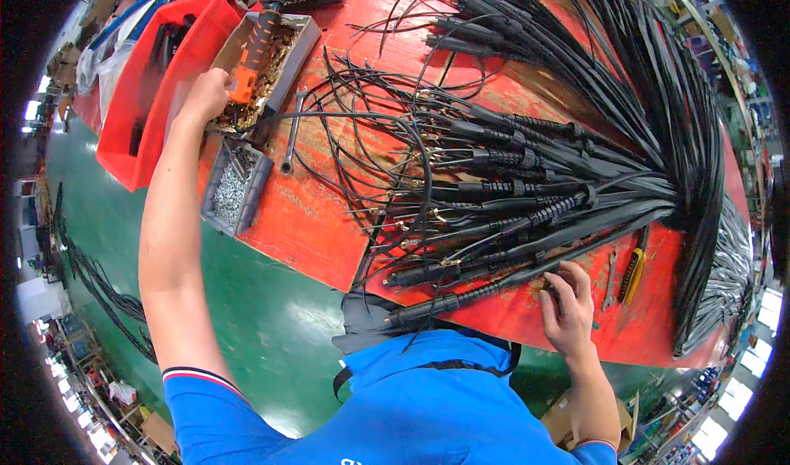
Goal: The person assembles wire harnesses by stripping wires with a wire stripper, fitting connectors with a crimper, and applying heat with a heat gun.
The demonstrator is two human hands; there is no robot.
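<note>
Looking down in the head view, you have your left hand (206,96) curled at the lower end of the orange power tool (256,52), which lies over the grey bin (301,53) of brass-coloured bits (281,60); whether its fingers grip the tool, you cannot tell. Its hard casing looks rigid and fairly weighty, best held around the body. Your right hand (569,310) sits half-curled just beside the nearest black cable (510,282) on the scuffed red tabletop (333,239); whether it pinches anything is unclear. That cable should prove light and bendy along its smooth length, stiffer at the ribbed sleeve (440,304), the sounder hold. A flat steel spanner (292,132) lies near a tray (262,187) of small, shiny screws (234,187).
</note>
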